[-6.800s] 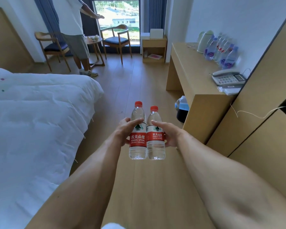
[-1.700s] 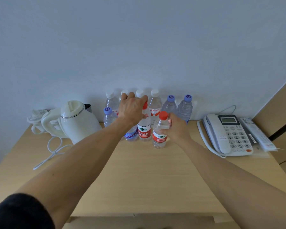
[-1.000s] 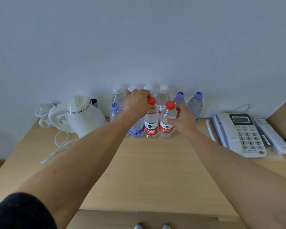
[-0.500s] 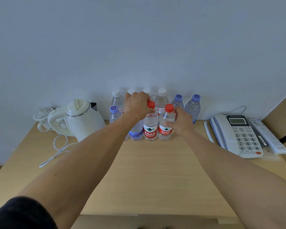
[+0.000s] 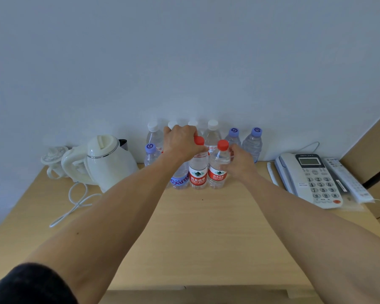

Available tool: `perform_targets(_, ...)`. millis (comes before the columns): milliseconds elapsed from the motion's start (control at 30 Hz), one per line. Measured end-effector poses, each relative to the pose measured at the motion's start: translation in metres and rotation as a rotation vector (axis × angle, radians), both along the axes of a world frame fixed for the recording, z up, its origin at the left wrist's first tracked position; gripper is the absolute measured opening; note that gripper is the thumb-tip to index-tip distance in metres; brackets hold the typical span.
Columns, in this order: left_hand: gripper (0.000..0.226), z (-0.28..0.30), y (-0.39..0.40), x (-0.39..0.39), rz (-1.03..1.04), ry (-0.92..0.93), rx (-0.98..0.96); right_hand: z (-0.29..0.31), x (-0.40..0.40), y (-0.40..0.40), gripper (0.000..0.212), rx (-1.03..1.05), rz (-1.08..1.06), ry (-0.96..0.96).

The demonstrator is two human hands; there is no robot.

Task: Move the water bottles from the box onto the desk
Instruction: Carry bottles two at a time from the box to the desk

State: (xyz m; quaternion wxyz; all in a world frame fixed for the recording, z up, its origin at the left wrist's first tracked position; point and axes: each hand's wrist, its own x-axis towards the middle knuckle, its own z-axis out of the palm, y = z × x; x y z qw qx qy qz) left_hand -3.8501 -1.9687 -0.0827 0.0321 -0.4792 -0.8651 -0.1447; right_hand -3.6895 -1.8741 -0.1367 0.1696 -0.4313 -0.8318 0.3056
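Two red-capped water bottles with red labels stand side by side on the wooden desk [image 5: 206,233], in front of a row of other bottles by the wall. My left hand [image 5: 180,142] curls over the top of the left red-capped bottle [image 5: 198,172] and grips its neck. My right hand [image 5: 240,162] grips the right red-capped bottle [image 5: 217,173] at its shoulder from the right side. The box is out of view.
Several white-capped bottles [image 5: 213,133] and purple-capped bottles [image 5: 253,142] line the wall, and a blue-labelled bottle [image 5: 180,179] stands left of the red pair. A white kettle [image 5: 105,161] with its cord is at the left. A phone [image 5: 312,178] and a remote [image 5: 347,182] lie at the right.
I carried the two red-capped bottles from the room to the desk and set them down. The right bottle slid back beside the left one. Both hands have stayed on them since.
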Motion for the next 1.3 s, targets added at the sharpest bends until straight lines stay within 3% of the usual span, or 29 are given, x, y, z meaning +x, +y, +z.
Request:
perform_targets(167,0.051,0.023,0.004,-0.004,-0.009,0.017,0.074,0.015,0.005,0.003,0.055,0.002,0.031,-0.030)
perform_targets(367,0.039,0.056,0.026,0.006,-0.070,0.124,0.070,0.044,0.012,0.013,0.041,0.100,-0.073,-0.030)
perform_targets(600,0.040,0.070,0.068,0.052,-0.278,0.160,0.037,0.074,0.052,0.018,0.033,0.187,-0.234,0.001)
perform_targets(767,0.044,0.065,0.093,0.111,-0.449,0.189,0.025,0.084,0.104,0.017,0.040,0.207,-0.358,-0.082)
perform_targets(1000,0.042,0.054,0.113,0.214,-0.648,0.225,-0.036,0.080,0.200,0.009,0.033,0.180,-0.557,-0.211)
perform_targets(1167,0.038,0.048,0.116,0.294,-0.797,0.246,-0.049,0.075,0.271,0.002,0.017,0.090,-0.710,-0.200)
perform_targets(1300,0.031,0.041,0.114,0.364,-0.880,0.234,-0.047,0.065,0.338,-0.007,0.026,0.014,-0.784,-0.193)
